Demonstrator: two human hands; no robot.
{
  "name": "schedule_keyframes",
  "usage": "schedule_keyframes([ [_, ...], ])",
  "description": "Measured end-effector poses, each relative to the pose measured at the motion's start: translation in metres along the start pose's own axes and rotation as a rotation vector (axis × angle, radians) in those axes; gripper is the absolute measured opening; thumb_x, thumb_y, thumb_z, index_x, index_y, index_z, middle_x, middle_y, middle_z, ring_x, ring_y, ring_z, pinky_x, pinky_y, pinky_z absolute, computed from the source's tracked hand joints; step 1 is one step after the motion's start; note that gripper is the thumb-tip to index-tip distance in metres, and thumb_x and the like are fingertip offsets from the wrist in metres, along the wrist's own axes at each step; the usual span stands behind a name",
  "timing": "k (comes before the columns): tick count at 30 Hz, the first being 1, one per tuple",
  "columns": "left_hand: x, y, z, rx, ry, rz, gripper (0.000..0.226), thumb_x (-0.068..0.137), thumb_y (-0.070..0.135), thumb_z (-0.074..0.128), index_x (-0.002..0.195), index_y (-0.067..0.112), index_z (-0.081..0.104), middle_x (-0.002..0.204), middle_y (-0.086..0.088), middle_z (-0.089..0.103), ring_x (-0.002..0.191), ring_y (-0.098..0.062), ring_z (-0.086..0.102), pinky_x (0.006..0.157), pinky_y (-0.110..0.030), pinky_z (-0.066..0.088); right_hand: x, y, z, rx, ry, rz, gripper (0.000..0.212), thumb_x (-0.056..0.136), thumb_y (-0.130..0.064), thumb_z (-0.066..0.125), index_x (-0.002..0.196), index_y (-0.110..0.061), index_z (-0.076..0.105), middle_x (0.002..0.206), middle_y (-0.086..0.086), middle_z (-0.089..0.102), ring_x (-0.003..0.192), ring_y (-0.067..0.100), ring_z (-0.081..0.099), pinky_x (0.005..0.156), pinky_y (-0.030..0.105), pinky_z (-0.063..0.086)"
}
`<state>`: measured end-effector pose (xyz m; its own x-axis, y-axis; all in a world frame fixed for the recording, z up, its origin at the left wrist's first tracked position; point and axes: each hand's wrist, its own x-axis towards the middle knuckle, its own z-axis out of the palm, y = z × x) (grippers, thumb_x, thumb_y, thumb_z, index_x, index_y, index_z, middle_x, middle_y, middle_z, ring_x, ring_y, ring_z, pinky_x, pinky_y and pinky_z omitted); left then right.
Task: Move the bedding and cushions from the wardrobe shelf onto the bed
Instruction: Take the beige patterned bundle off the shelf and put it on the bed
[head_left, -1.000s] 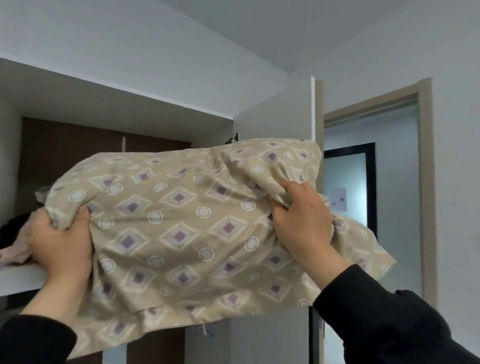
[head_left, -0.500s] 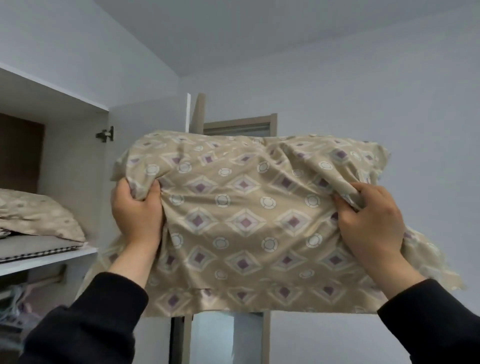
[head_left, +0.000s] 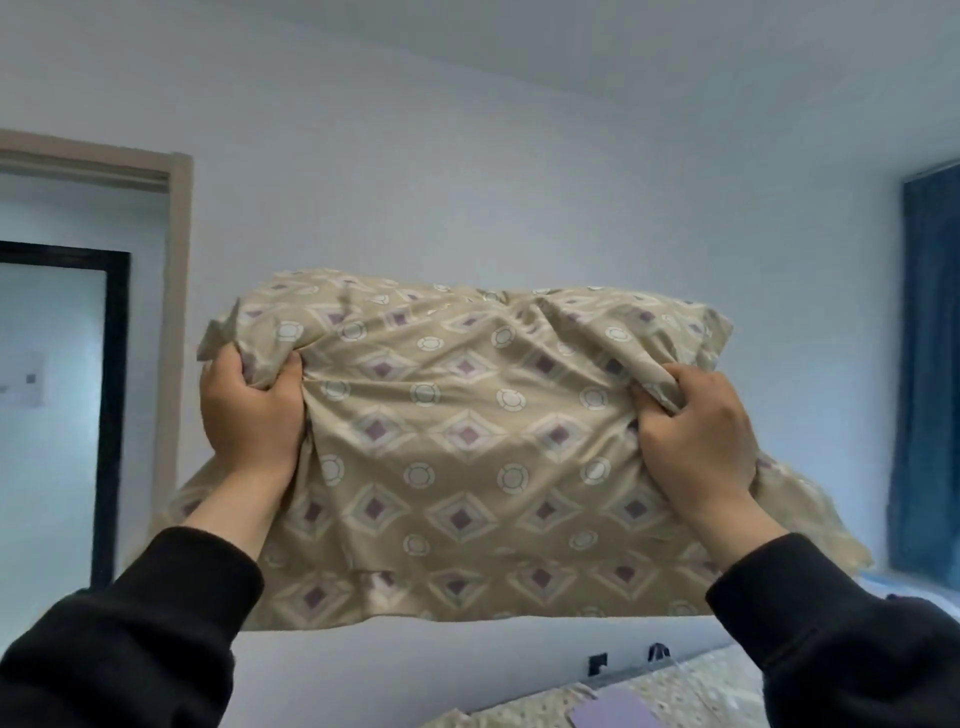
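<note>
A beige pillow (head_left: 467, 447) with purple diamonds and white circles hangs in the air at chest height in front of a pale wall. My left hand (head_left: 249, 410) is clenched on its left end. My right hand (head_left: 696, 431) is clenched on its right end. Both arms wear black sleeves. Below, at the bottom right, a strip of the bed (head_left: 696, 691) shows, covered in a pale patterned sheet. The wardrobe and its shelf are out of view.
A doorway with a beige frame (head_left: 179, 312) stands at the left. A blue curtain (head_left: 930, 364) hangs at the right edge. A lilac flat object (head_left: 613, 712) lies on the bed. A dark socket (head_left: 597, 662) sits low on the wall.
I have turned right, away from the wardrobe, carrying the pillow in both hands. The shelf and wardrobe door have left the view; the bed and curtain have come in.
</note>
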<state>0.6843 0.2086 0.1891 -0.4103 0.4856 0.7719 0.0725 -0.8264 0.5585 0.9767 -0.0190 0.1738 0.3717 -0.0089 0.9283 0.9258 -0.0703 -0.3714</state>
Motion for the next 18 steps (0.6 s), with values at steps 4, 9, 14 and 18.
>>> schedule_keyframes([
  [4,-0.059,-0.006,0.098,-0.062,-0.139,-0.064,0.026,0.083,0.038,0.064,0.089,0.015,0.053,0.096,-0.006,0.055,0.083,-0.019,0.047,0.071,-0.029,0.034,0.004,0.078,-0.037,-0.183,-0.004,0.089,0.029,0.085,-0.037,0.058,0.111,-0.028,0.064,0.097,-0.001,0.059,0.086,0.026,0.056,0.073,0.045,0.049],
  [9,-0.148,-0.024,0.208,-0.146,-0.326,-0.137,0.024,0.084,0.037,0.065,0.094,0.016,0.057,0.097,-0.003,0.055,0.081,-0.018,0.048,0.071,-0.03,0.036,-0.008,0.166,-0.072,-0.406,-0.02,0.217,0.028,0.087,-0.035,0.058,0.113,-0.026,0.063,0.103,0.004,0.06,0.089,0.032,0.057,0.074,0.042,0.046],
  [14,-0.241,-0.061,0.311,-0.21,-0.546,-0.187,0.025,0.084,0.041,0.062,0.097,0.019,0.057,0.097,0.0,0.054,0.082,-0.019,0.05,0.072,-0.032,0.039,-0.036,0.251,-0.085,-0.643,-0.063,0.369,0.029,0.087,-0.039,0.051,0.112,-0.029,0.062,0.106,0.004,0.059,0.09,0.032,0.056,0.083,0.049,0.047],
  [18,-0.316,-0.097,0.385,-0.231,-0.753,-0.227,0.033,0.082,0.048,0.056,0.099,0.02,0.057,0.1,-0.003,0.056,0.087,-0.026,0.053,0.075,-0.04,0.045,-0.075,0.315,-0.083,-0.789,-0.07,0.486,0.036,0.087,-0.044,0.047,0.117,-0.03,0.061,0.11,-0.001,0.059,0.093,0.026,0.056,0.082,0.043,0.047],
])
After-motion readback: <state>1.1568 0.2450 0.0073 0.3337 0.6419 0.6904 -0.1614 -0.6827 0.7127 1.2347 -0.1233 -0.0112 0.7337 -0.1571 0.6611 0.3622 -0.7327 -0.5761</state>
